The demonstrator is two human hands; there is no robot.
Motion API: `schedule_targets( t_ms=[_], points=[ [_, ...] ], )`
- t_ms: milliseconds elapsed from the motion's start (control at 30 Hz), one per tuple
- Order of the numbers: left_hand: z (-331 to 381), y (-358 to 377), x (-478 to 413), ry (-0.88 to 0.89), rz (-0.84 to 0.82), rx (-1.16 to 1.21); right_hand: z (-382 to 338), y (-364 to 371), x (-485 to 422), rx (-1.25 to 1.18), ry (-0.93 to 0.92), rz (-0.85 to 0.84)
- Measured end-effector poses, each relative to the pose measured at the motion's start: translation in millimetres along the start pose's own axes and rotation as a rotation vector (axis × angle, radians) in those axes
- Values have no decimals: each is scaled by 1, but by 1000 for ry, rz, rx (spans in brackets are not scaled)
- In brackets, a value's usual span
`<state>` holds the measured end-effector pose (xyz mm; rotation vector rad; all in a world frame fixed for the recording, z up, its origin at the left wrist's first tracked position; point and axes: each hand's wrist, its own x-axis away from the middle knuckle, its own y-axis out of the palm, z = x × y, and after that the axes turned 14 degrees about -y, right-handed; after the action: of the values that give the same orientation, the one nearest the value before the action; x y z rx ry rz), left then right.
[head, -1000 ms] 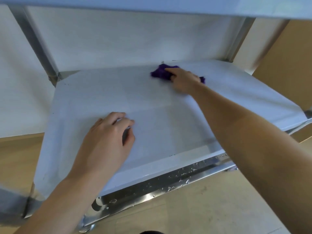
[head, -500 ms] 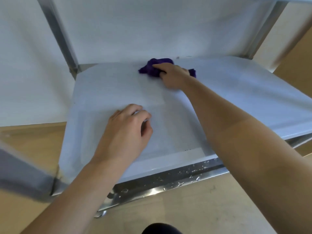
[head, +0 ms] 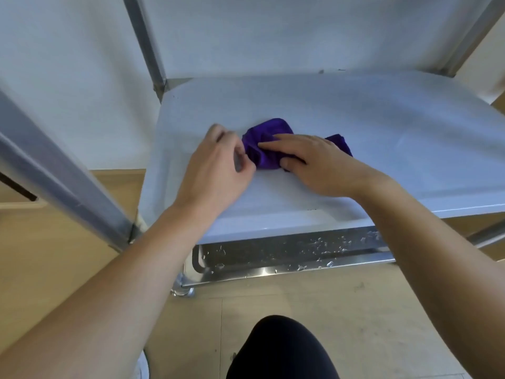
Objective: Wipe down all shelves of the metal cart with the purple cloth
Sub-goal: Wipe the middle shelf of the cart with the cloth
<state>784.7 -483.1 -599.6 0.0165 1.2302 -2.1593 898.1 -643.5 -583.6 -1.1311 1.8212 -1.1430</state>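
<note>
Fingers point(head: 276, 142) of the right hand point(head: 319, 165) lie flat and spread across the bunched purple cloth point(head: 266, 144), pressing it down onto the middle shelf point(head: 382, 138) of the metal cart point(head: 144, 45), roughly at the shelf's center. Just beside it, the left hand point(head: 216, 170) curls its fingers loosely inward, the tips touching the cloth's left edge; whether they actually pinch the fabric I cannot tell. Both forearms reach in under the upper shelf. Below the white shelf surface, the shiny lower shelf point(head: 300, 255) carries scattered droplets or flecks along its front rim. A dark-clad knee point(head: 281, 351) shows above the wooden floor point(head: 355, 310).
</note>
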Motion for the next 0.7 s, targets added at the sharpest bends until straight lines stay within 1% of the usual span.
schedule_targets(
  t_ms=[100,200,300,467,567,700],
  points=[
    [-7,-2,-8,-17,49,31,-15,6,10,-15,-14,-5],
    [-16,-3,-15,-32,107,82,-27,18,16,-30,-62,64],
    [-19,-3,-16,18,118,63,-30,27,17,5,-98,113],
    [-19,-12,-15,186,183,61,-29,32,16,76,-123,204],
    [-19,-26,0,361,146,-108,-30,32,15,50,-117,236],
    [-30,-60,42,585,88,-347,-31,33,14,7,-129,281]
  ],
)
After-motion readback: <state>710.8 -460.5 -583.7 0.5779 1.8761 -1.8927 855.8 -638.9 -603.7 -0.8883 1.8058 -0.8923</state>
